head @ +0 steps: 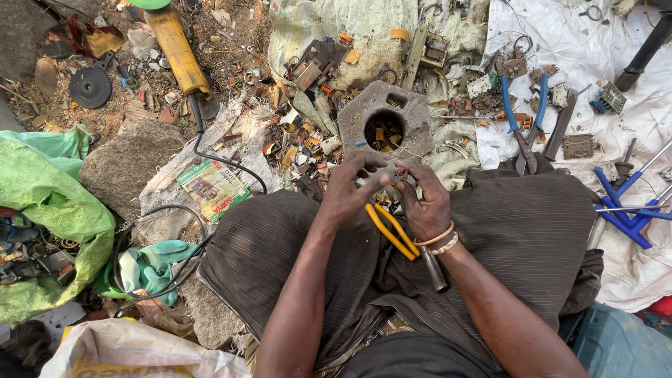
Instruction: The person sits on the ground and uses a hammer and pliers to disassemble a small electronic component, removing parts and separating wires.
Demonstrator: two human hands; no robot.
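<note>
My left hand [348, 187] and right hand [425, 203] pinch one small red-and-blue electrical part [400, 173] above my lap; steady fingertip grip should stop it slipping onto the yellow-handled pliers [389, 229].

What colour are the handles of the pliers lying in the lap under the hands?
Yellow-orange handles on the pliers, clearest in the head view, just below both hands.

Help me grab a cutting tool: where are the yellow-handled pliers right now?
In the head view, the yellow-handled pliers lie in the person's lap, just below the left hand and beside the right hand, near a metal rod.
</note>
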